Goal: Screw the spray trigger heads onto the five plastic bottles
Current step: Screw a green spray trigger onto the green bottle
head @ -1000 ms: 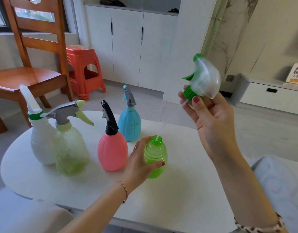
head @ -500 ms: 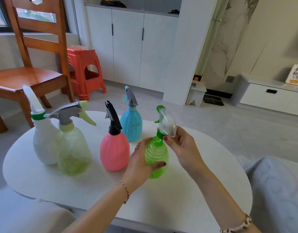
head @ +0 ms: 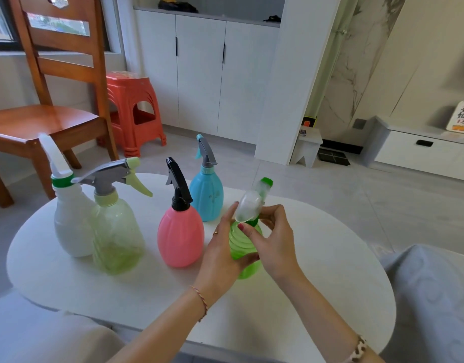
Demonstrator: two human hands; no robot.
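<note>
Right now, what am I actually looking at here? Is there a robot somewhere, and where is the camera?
No robot: a person works with bare hands, and the single camera sits on their head, looking forward and down. On the white table stand five spray bottles. Four already wear trigger heads: the white bottle, the pale green bottle, the pink bottle and the blue bottle. The left hand wraps around the bright green bottle to steady it, while the right hand grips the base of the clear trigger head at the bottle's neck. Whether it is fully screwed on cannot be told.
</note>
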